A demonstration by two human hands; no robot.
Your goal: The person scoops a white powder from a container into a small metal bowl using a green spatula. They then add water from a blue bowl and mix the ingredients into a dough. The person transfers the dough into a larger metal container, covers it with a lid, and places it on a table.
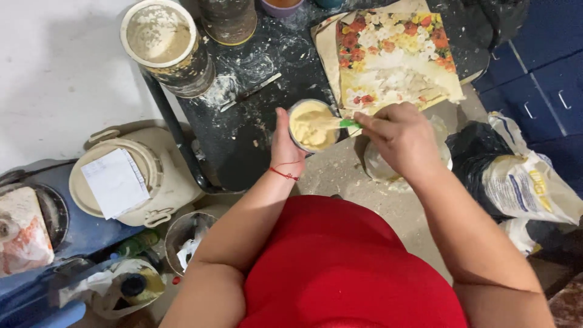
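Seen from above, a person in a red top works at the edge of a black table (pixel 243 152) spattered with white paste. Far left of the table, on the floor, stands a cream plastic drum (pixel 152 182) with a sheet of white paper (pixel 115 182) on its lid. At the table's upper left sits an open tub (pixel 161 36) crusted with pale residue. Near the front edge, the left hand (pixel 285 146) is wrapped around a small cup (pixel 311 124) of thick yellow paste, a red thread at the wrist. The right hand (pixel 401 136) pinches a green-handled tool (pixel 348 123) whose tip lies in the paste. Just behind the cup lies a board with a flower picture (pixel 392 54). Right of the table, sacks (pixel 528 182) slump on the floor.
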